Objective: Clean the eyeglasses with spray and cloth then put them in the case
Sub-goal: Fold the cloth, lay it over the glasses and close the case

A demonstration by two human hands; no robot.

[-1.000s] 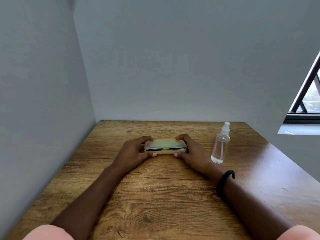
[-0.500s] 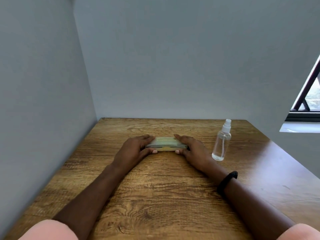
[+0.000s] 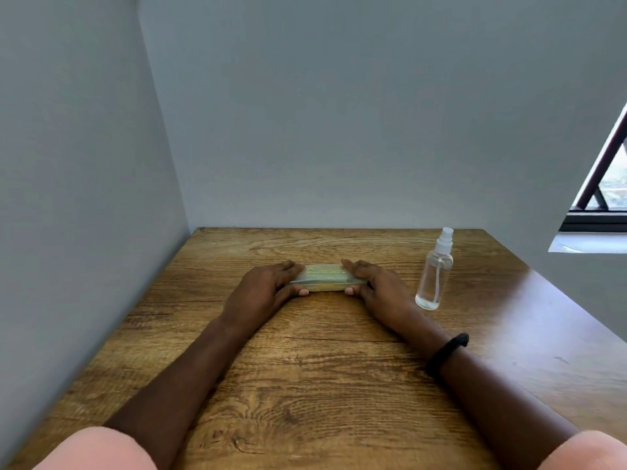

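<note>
A pale, translucent glasses case (image 3: 325, 278) lies closed and flat on the wooden table (image 3: 305, 368). My left hand (image 3: 263, 293) holds its left end, fingers over the top and thumb at the front edge. My right hand (image 3: 378, 288) holds its right end the same way. The eyeglasses are hidden; I cannot see them or a cloth. A clear spray bottle (image 3: 435, 271) with a white nozzle stands upright just right of my right hand.
Grey walls close the table at the left and back. A window (image 3: 604, 184) shows at the far right. The table's right edge runs diagonally past the bottle. A black band (image 3: 448, 351) circles my right wrist.
The case lid was slightly raised with a dark gap one second ago; it now lies pressed flat and closed. Both hands stayed at the case ends.
</note>
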